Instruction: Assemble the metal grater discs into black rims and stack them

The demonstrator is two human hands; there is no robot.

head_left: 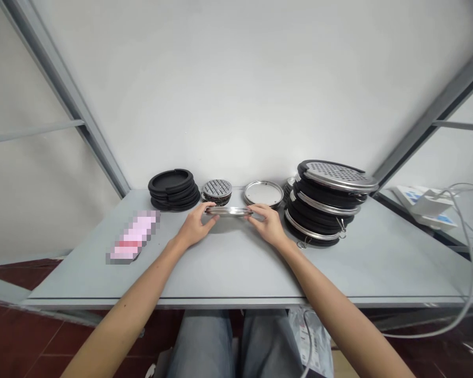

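A thin, silvery round metal disc (pixel 229 211) is held up above the table, seen nearly edge-on. My left hand (pixel 194 227) is closed on its left rim, with the thumb below and fingers above. On the opposite rim, my right hand (pixel 268 226) grips in much the same way. Behind the disc sit a small stack topped by a slotted metal grate (pixel 217 188) and a shallow silver round plate (pixel 263 193). The disc's top and bottom faces are mostly out of sight.
Black ring-shaped pieces (pixel 172 185) are stacked at the left. A taller stack of black rings and metal discs (pixel 326 202) stands right, topped by a perforated plate. A pixelated pink item (pixel 134 236) lies front left. White cables (pixel 472 257) hang past the right side.
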